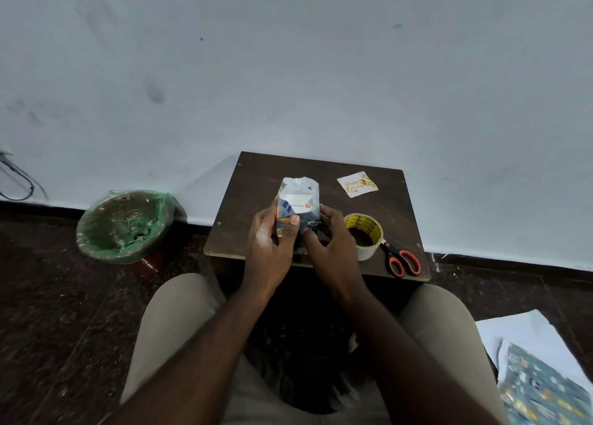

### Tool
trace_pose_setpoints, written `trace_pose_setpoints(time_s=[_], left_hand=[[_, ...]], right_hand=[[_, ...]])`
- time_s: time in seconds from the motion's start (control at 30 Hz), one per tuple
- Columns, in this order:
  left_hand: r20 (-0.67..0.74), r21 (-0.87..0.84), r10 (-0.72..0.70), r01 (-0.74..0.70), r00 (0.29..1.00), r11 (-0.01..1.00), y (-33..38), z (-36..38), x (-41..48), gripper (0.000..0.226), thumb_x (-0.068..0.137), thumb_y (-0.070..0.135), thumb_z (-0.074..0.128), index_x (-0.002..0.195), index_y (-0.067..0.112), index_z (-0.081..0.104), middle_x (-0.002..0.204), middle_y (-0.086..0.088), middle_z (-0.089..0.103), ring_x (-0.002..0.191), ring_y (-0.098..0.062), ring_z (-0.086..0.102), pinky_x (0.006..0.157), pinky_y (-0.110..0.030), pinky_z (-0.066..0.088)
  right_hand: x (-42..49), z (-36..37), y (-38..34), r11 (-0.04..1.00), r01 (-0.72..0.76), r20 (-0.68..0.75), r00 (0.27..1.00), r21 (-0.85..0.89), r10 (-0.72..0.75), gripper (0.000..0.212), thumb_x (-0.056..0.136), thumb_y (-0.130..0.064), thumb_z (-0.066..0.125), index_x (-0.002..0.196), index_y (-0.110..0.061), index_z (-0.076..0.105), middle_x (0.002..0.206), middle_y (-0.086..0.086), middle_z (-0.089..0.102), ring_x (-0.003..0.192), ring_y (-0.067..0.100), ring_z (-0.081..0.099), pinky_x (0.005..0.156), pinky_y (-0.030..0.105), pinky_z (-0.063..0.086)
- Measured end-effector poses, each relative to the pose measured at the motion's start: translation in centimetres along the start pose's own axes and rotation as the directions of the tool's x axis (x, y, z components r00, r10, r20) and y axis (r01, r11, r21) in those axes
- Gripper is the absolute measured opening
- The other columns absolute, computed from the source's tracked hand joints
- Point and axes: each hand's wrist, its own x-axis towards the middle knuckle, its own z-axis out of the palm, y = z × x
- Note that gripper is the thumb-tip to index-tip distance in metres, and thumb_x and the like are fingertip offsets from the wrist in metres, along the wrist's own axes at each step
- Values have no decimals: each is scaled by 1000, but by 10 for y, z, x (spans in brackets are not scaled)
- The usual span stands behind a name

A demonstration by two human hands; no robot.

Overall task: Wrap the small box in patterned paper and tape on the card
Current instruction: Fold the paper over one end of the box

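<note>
Small box (298, 208), partly sheathed in patterned paper (300, 185), held upright over the near half of the table (256, 174). Its long axis points away from the person, and the unfolded paper end stands open beyond the fingertips. The left hand (272, 248) grips the left side, thumb pressed on the near face; the right hand (333, 242) pinches the lower right edge, fingers curled round it. The open end is clear of both hands, so either could likely fold it. The right hand is nearer the tape roll (364, 235), just beside it, with the scissors (402, 261) further right. The card (357, 184) lies well apart, toward the far right corner.
</note>
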Motion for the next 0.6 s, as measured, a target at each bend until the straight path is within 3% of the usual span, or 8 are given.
trace_pose_setpoints(time_s=[0.13,0.23,0.3,0.37,0.43,0.5,0.6], left_hand=[[-40,-85,-22,19,999,996,7,-1,2,66,87,70,51,134,26,58,129,9,61,121,-7,56,101,-39,51],[-37,-69,-31,29,999,997,11,-1,-1,70,84,72,52,133,23,59,127,5,62,117,-7,59,94,-35,55],[-36,-51,-20,18,999,999,11,-1,-2,72,83,72,52,133,21,59,127,4,63,116,-8,60,90,-26,55],[-37,-50,-33,31,999,998,13,-3,-3,74,82,74,51,131,19,59,123,3,64,113,-10,61,86,-27,57],[-44,-55,-60,58,997,997,16,-4,-2,71,81,74,51,127,20,60,117,5,67,109,-12,63,83,-33,59],[-54,-84,-95,90,994,992,22,-4,-3,57,82,68,54,120,25,61,110,8,68,104,-10,65,76,-28,59],[-91,-110,-125,114,988,987,29,-3,-3,29,89,40,65,116,28,59,106,11,67,97,-3,65,77,-28,58]], right_hand=[[12,-10,-29,990,-86,-105,990,114,98,37,95,-43,61,122,-18,57,114,-4,66,99,2,64,78,19,54],[35,-16,-48,984,-150,-98,982,93,159,52,89,-51,64,128,-17,54,109,-1,65,97,11,66,82,36,59],[51,-20,-59,970,-190,23,980,-154,196,45,85,-38,68,124,-17,57,107,0,66,95,15,66,82,41,59],[59,-22,-68,906,-175,137,960,-384,244,36,82,-26,69,115,-17,59,106,2,65,97,20,65,78,41,59],[59,-21,-73,869,-180,180,940,-461,290,29,81,-17,69,108,-16,57,101,2,61,97,22,65,77,42,61],[56,-19,-75,862,-186,195,932,-471,307,27,82,-11,69,104,-17,53,94,-2,55,97,23,64,78,44,62],[48,-17,-76,853,-119,198,948,-508,250,25,84,-5,65,102,-17,52,97,-1,55,98,22,61,79,39,59]])
